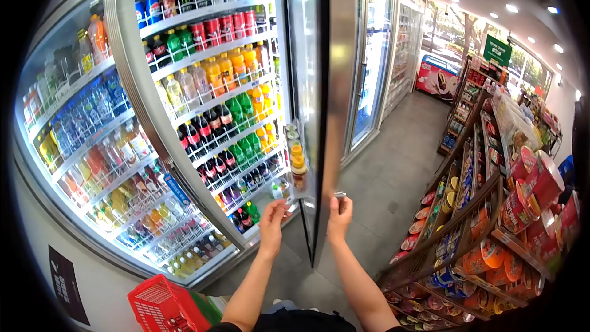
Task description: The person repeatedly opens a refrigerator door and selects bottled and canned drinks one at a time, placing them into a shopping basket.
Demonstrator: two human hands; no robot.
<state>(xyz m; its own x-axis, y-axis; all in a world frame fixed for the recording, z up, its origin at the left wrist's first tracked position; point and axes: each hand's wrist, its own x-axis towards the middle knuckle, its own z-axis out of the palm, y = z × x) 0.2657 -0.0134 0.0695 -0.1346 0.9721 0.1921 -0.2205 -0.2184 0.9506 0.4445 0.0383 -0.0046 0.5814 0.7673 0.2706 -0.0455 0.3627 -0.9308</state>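
Observation:
The glass door (313, 117) of a drinks fridge stands open, seen nearly edge-on between my hands. My left hand (272, 224) is on its inner side, in front of the lowest shelves, with fingers curled together at the tips. Whatever they pinch, if anything, is too small to make out. On the door's outer side, my right hand (338, 220) is closed, thumb and fingers pointing up. A small pale, shiny piece (340, 194) shows at its fingertips; its kind is unclear. Bottles with yellow caps (298, 163) appear beside the door, perhaps as a reflection.
Fridge shelves (212, 55) hold rows of cans and bottles. Another closed fridge (80, 129) stands left. A red basket (161, 304) is low at my left. Snack and noodle shelves (473, 209) line the right. Grey floor (387, 172) leads to a chest freezer (438, 75).

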